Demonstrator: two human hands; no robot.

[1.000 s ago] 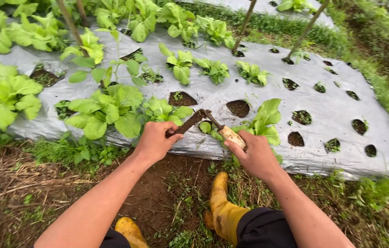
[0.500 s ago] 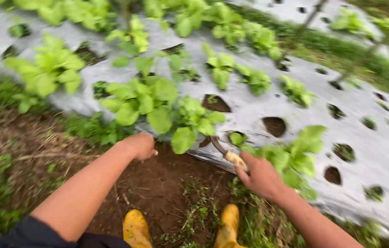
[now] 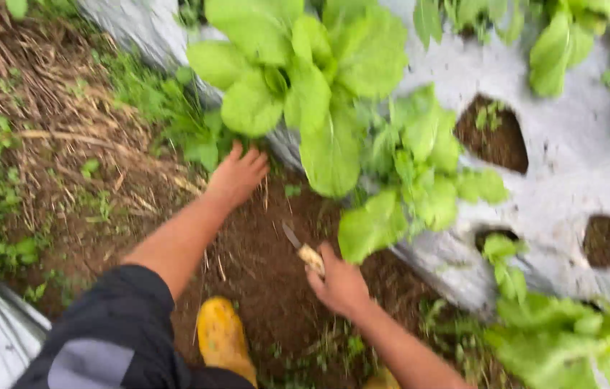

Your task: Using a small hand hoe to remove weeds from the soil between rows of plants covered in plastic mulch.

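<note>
My left hand (image 3: 238, 175) reaches forward to the weeds at the foot of a big leafy green plant (image 3: 305, 79), fingers curled down among the low leaves. My right hand (image 3: 339, 283) is shut on a small knife (image 3: 302, 249) with a pale wooden handle, its blade pointing up and left over bare soil. The knife hangs below the plant's drooping leaves, apart from them. The picture is blurred by motion.
Grey plastic mulch (image 3: 571, 166) with round planting holes (image 3: 493, 135) covers the raised bed on the right, with more green plants (image 3: 564, 346). Dry straw and weeds (image 3: 52, 144) lie on the left. A yellow boot (image 3: 224, 337) stands on the dirt path between my arms.
The view has swung down and closer to the bed's edge. My left hand has reached forward to the plant's base; my right hand with the knife has dropped low over the soil.
</note>
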